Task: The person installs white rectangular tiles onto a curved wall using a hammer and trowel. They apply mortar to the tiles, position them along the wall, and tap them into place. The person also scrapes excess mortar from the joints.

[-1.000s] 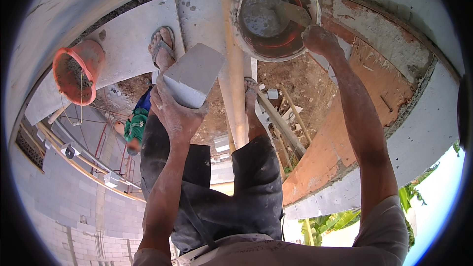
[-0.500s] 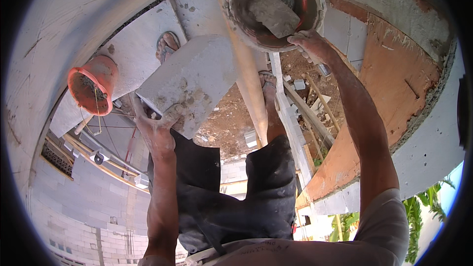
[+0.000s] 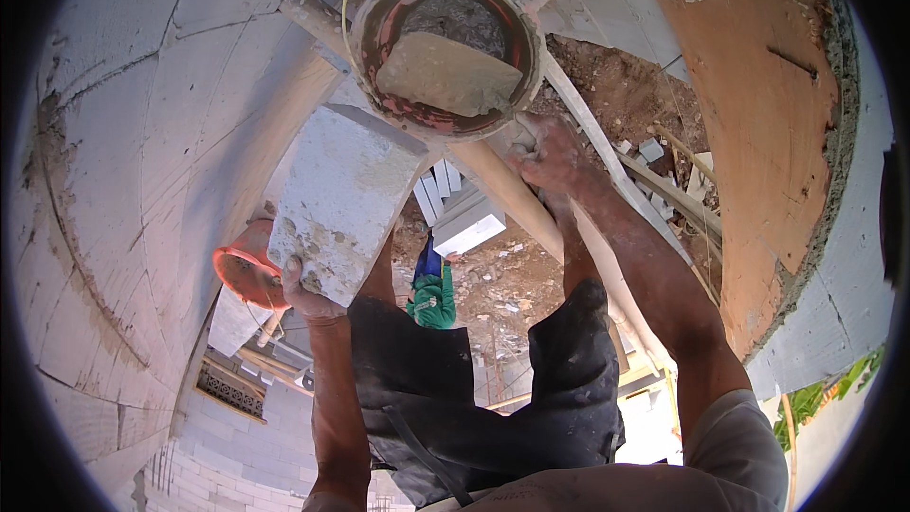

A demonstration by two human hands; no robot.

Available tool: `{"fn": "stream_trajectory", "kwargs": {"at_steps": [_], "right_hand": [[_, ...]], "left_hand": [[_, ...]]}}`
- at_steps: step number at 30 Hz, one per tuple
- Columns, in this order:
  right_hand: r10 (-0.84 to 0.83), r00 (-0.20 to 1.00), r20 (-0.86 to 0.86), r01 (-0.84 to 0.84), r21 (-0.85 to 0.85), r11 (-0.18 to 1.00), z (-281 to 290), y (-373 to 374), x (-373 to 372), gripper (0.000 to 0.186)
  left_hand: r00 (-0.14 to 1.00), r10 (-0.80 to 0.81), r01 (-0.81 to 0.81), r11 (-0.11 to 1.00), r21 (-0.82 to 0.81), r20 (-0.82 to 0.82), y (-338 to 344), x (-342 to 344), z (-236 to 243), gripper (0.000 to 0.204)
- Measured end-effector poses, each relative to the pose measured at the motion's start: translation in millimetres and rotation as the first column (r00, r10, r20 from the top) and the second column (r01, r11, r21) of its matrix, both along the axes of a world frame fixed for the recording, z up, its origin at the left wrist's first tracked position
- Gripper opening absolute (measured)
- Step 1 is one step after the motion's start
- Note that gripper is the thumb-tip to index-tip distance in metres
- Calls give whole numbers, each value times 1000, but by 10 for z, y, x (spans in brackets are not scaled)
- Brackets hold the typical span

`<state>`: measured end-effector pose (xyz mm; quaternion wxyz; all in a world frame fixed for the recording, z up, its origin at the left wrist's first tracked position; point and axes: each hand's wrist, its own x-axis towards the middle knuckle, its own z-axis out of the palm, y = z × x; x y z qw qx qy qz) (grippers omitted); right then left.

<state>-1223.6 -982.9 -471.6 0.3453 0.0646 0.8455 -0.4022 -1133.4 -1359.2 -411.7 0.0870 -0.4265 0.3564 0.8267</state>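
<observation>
I see the left hand (image 3: 308,296) closed around the near bottom corner of a grey block (image 3: 343,199), fingers wrapped over its edge, the block raised and tilted against the curved white block wall (image 3: 142,180) on the left. The block's face carries patches of dried mortar. The right hand (image 3: 553,156) grips the rim of a mortar bucket (image 3: 445,43) at its near right side, fingers clenched. The bucket sits far and centre; inside it lies a trowel blade (image 3: 450,73) over grey mortar. A wooden pole (image 3: 531,218) runs diagonally beneath the bucket, between the two hands. An orange bucket (image 3: 248,270) shows just left of the left hand, partly hidden by the block. Below, a person in a green shirt (image 3: 434,296) stands on rubble-strewn ground.
</observation>
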Motion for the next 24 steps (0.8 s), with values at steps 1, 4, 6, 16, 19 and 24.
{"fn": "stream_trajectory", "kwargs": {"at_steps": [1, 4, 6, 16, 19, 24], "right_hand": [[16, 1000, -1, -16, 92, 996, 96, -79, 64, 39], [-16, 951, -310, 37, 62, 997, 462, -330, 359, 26], [-166, 965, -205, 153, -75, 985, 454, -445, 653, 20], [-201, 967, -159, 207, 23, 978, 519, -98, 732, 22], [-235, 925, -300, 234, -40, 971, 271, -347, 561, 20], [-329, 878, -347, 272, -203, 941, 378, -463, 950, 26]], "left_hand": [[1000, -21, 21, 1000, -3, -9, 109, -82, 23, 72], [997, -72, 72, 996, -50, -2, 271, -206, -26, 74], [997, -21, 26, 996, -81, 68, 318, -231, -136, 73], [982, -181, 184, 981, -61, 44, 111, -265, -186, 80], [974, -222, 225, 973, -59, 43, 261, -365, -113, 80], [985, -124, 135, 987, -84, 123, 236, -268, -256, 80]]}}
